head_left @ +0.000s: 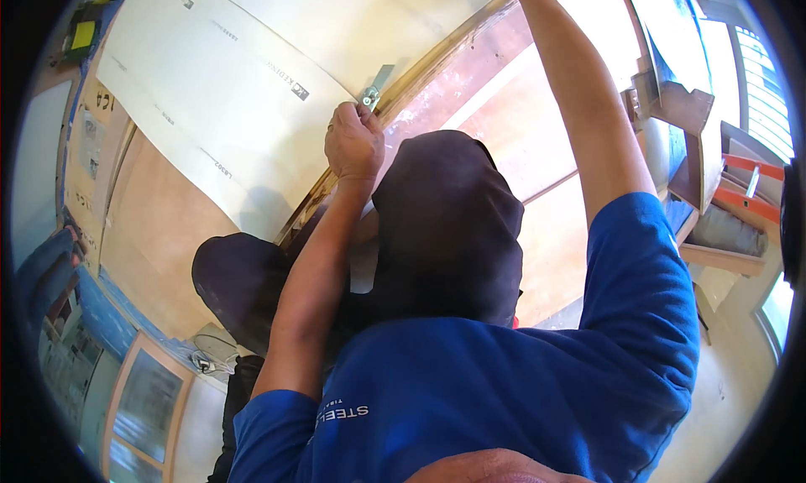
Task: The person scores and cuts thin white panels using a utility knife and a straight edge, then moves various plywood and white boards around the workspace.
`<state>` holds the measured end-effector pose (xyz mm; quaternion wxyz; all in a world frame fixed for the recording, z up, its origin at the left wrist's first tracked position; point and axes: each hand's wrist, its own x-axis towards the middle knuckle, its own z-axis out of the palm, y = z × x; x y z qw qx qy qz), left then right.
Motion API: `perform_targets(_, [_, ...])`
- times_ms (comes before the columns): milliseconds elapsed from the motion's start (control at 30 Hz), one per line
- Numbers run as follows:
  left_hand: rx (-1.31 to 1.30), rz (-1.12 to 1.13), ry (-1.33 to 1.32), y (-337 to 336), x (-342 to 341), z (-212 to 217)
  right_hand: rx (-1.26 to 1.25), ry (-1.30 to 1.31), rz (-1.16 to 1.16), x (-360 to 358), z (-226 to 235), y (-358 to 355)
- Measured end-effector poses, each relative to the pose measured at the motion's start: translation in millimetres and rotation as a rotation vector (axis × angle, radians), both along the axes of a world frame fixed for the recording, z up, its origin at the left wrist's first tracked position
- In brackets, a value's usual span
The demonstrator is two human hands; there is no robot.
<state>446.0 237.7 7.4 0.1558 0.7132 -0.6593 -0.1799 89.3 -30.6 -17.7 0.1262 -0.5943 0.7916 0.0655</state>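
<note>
My left hand [353, 143] is closed, with thumb and fingers pinching a small silvery metal tool [369, 97] that has a flat, narrow blade and a round screw or pivot. The tool rests by the edge of a large white sheet [227, 88] with print on it, next to a long wooden strip [437, 42]. My right arm [571, 88] stretches up and forward across a pale pinkish board [512, 97]. Its hand lies past the top edge of the picture, so its fingers and anything in them are hidden.
My dark-clad knees [449, 231] are on the boards, close to my left forearm. Bare tan board [168, 223] shows left of the white sheet. At the right are wooden box parts [693, 139] and an orange ladder-like frame [751, 185]. A wood-framed glass panel [147, 407] stands lower left.
</note>
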Motion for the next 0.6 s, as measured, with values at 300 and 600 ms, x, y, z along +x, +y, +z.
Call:
perform_targets(300, [0.092, 0.036, -0.013, 7.6, 12.4, -17.0, -0.376, -0.684, 0.009, 48.4, 25.2, -81.9])
perform_targets(600, [-0.117, -0.018, 0.027, -2.6, -1.7, 9.6, -0.034, -0.826, -0.337, 77.9, 81.4, -59.6])
